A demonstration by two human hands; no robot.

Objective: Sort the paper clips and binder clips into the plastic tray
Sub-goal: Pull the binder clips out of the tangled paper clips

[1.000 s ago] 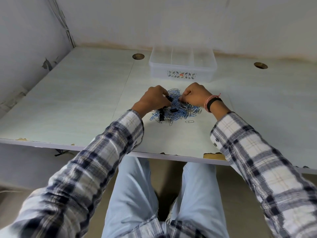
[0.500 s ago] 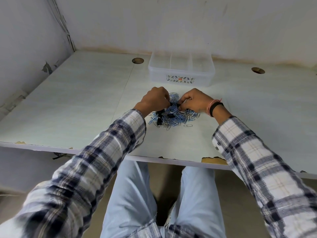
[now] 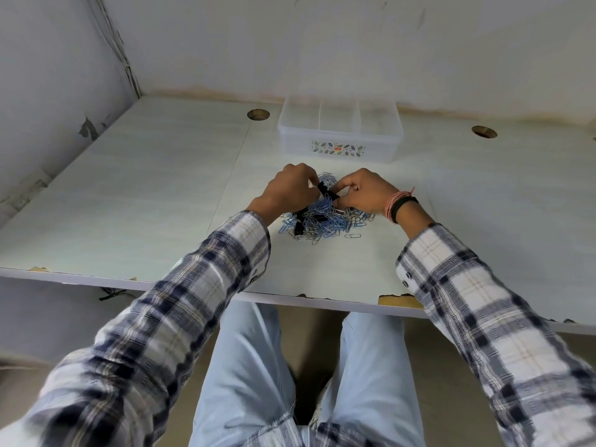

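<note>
A heap of blue and silver paper clips (image 3: 325, 221) mixed with black binder clips (image 3: 300, 228) lies in the middle of the table. My left hand (image 3: 287, 190) and my right hand (image 3: 364, 191) hover over the heap's far side, fingertips together. Between them they pinch a black binder clip (image 3: 326, 190) lifted slightly above the heap. A clear plastic tray (image 3: 338, 146) with three compartments stands behind the heap, near the wall; it looks empty.
The pale table (image 3: 145, 201) has two round cable holes (image 3: 258, 114) (image 3: 483, 131). Walls close in at the back and the left. The table's front edge (image 3: 322, 301) is chipped, and my knees sit below it.
The camera has tilted, so the scene sits lower in view. My fingers have closed on a black binder clip and raised it a little off the heap.
</note>
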